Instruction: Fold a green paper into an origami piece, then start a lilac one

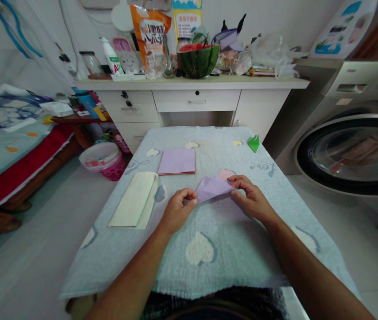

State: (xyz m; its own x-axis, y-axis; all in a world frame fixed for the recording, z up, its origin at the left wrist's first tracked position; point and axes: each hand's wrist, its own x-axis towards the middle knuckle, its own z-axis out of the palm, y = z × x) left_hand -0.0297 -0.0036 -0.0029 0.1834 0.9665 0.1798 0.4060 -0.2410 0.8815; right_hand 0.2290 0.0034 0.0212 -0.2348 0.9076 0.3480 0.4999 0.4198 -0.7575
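Note:
A folded piece of purple origami paper (213, 188) is held up just over the cloth-covered table (189, 278). My left hand (179, 208) pinches its left corner between thumb and fingers. At the opposite end, my right hand (251, 198) grips the right corner, also with thumb and fingertips. Beyond the left hand lies a square stack of origami paper (177, 161), purple on top with a red edge below. A pale folded sheet or cloth (134, 200) rests to the left of that hand. Toward the far right corner sits a small green folded paper piece (253, 142).
Behind the table stands a white cabinet (195, 100) bearing a cut watermelon (198, 61), an orange snack bag (151, 38) and bottles. A washing machine (352, 104) is on the right. At left are a pink wastebasket (109, 164) and a bed (12, 155).

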